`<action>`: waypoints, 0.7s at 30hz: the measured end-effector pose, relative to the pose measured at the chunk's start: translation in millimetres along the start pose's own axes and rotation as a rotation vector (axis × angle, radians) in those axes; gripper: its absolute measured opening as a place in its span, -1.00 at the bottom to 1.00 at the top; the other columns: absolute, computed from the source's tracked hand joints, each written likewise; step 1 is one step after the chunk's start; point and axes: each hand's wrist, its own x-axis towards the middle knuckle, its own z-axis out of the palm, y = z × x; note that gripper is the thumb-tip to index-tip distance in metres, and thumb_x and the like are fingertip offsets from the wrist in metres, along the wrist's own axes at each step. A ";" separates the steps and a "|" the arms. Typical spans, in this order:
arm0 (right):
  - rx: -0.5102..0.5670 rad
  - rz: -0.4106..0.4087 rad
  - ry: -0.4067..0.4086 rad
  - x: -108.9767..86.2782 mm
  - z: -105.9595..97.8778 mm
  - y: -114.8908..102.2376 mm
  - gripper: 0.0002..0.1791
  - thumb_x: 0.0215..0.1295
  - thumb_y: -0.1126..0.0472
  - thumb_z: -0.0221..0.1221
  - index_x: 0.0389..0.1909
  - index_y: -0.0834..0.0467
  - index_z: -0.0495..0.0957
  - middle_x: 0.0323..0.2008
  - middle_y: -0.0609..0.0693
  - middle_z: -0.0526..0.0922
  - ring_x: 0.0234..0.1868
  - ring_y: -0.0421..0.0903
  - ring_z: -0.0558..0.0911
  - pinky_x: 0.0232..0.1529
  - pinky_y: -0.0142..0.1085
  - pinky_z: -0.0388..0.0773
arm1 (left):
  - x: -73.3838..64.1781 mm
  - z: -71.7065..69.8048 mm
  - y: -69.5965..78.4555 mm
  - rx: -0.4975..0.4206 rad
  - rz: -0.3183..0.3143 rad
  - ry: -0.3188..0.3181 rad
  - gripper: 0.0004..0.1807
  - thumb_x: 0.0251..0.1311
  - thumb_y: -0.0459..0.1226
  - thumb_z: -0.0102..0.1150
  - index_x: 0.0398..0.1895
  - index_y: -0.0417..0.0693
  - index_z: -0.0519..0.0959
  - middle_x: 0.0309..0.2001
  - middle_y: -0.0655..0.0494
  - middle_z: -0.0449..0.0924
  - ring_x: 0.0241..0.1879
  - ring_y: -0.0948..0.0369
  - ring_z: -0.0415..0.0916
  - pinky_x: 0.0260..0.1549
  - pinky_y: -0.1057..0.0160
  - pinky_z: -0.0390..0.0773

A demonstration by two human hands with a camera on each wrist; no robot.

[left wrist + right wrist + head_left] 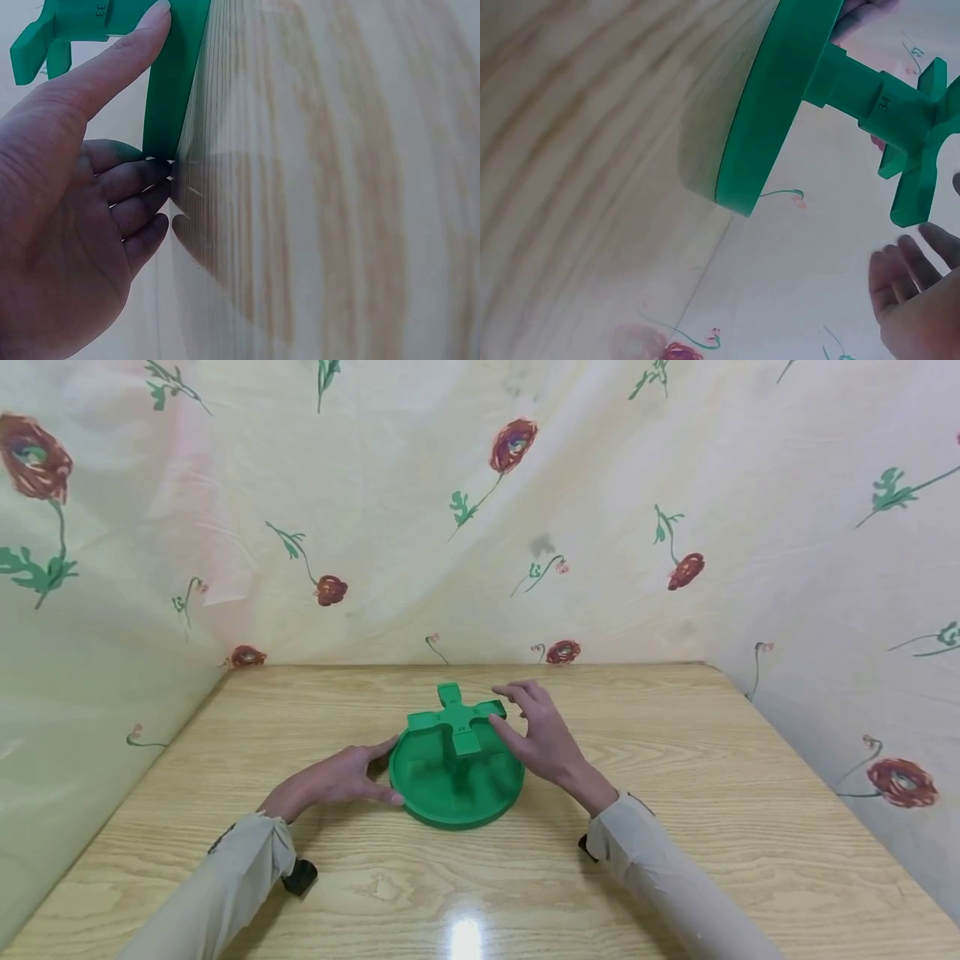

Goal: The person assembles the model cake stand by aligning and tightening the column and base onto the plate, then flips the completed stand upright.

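A green round base [431, 793] with a raised rim lies flat on the table. From it rises a short square post [847, 82], topped by a green four-armed cross piece [455, 717] with small numbers on it. My left hand [341, 778] holds the base at its left side; the thumb lies along the rim and the other fingers reach round behind it, fingertips close to the tabletop. My right hand [546, 739] is beside the right arm of the cross, its fingers loosely bent. In the right wrist view a small gap shows between those fingertips and the cross.
The light wood table [675, 777] extends around the base on all sides. Cloth with a flower pattern [420, 568] hangs behind it and along both sides. Dark wrist devices [300, 877] sit at the sleeve cuffs.
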 end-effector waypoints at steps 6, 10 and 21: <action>-0.003 0.021 -0.004 -0.1 3.1 2.0 -0.76 0.51 0.25 0.18 0.01 0.32 0.66 -0.12 0.13 0.67 -0.08 0.07 0.57 -0.21 0.03 0.56 | -0.9 -0.4 0.4 0.001 -0.015 -0.002 0.19 0.17 0.05 0.52 0.64 -0.28 0.00 0.55 -0.28 0.16 0.54 -0.18 0.06 0.44 -0.21 0.16; -0.019 -0.028 0.114 0.4 3.9 0.7 -0.87 0.47 0.32 0.20 -0.24 0.27 0.69 -0.36 0.05 0.67 -0.30 0.00 0.56 -0.34 -0.02 0.52 | -1.6 -0.6 0.5 -0.006 -0.009 -0.004 0.19 0.17 0.05 0.51 0.64 -0.29 -0.01 0.55 -0.28 0.15 0.54 -0.17 0.05 0.44 -0.19 0.16; -0.045 0.038 0.026 -0.4 5.0 -1.6 -0.69 0.49 0.22 0.20 0.10 0.32 0.65 0.03 0.19 0.65 0.07 0.16 0.54 0.04 0.07 0.54 | -0.8 -0.4 0.8 -0.017 0.016 -0.003 0.18 0.18 0.02 0.52 0.63 -0.33 -0.01 0.53 -0.32 0.17 0.53 -0.20 0.07 0.43 -0.22 0.15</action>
